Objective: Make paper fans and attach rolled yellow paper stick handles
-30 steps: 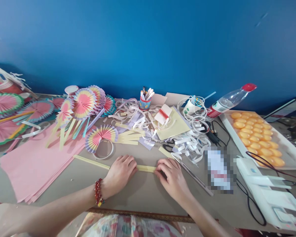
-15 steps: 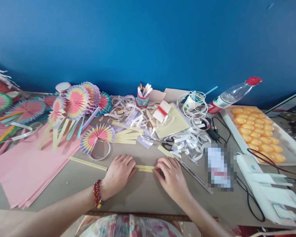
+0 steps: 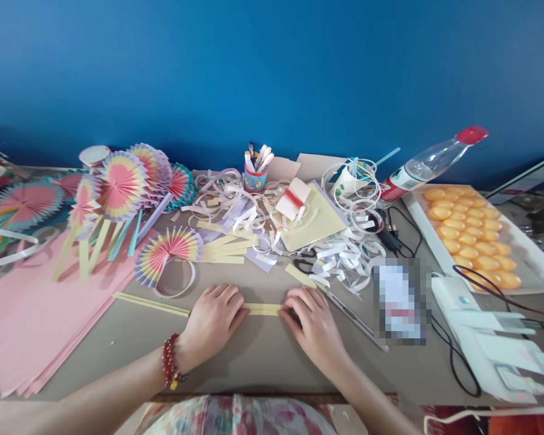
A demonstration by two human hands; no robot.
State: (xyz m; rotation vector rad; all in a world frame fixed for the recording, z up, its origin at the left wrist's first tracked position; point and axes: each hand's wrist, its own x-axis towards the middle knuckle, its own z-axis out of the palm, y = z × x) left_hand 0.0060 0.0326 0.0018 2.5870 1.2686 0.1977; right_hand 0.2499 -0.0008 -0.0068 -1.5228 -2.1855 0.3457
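A narrow yellow paper strip (image 3: 262, 309) with a crease along its length lies across the table in front of me. My left hand (image 3: 215, 320) rests over its middle, fingers closed and pressing on it. At the strip's right end, my right hand (image 3: 310, 317) has its thumb and curled fingers closed on the paper; that end is hidden under the hand. Beyond my left wrist sits a pleated pink, yellow and purple paper fan (image 3: 168, 254) with a white paper ring (image 3: 181, 292). Several flat yellow strips (image 3: 226, 249) lie behind my left hand.
Pink paper sheets (image 3: 58, 308) and finished fans (image 3: 122, 187) occupy the left. Scissors (image 3: 349, 314) lie right of my right hand, near paper scraps (image 3: 344, 257). Farther right are a pixelated object (image 3: 399, 305), a power strip (image 3: 471, 338), a bottle (image 3: 428, 166) and a tray (image 3: 541, 275) of yellow ovals.
The camera view has shifted slightly, moving the left-side things further left. Both hands stay on the yellow paper strip with little visible movement.
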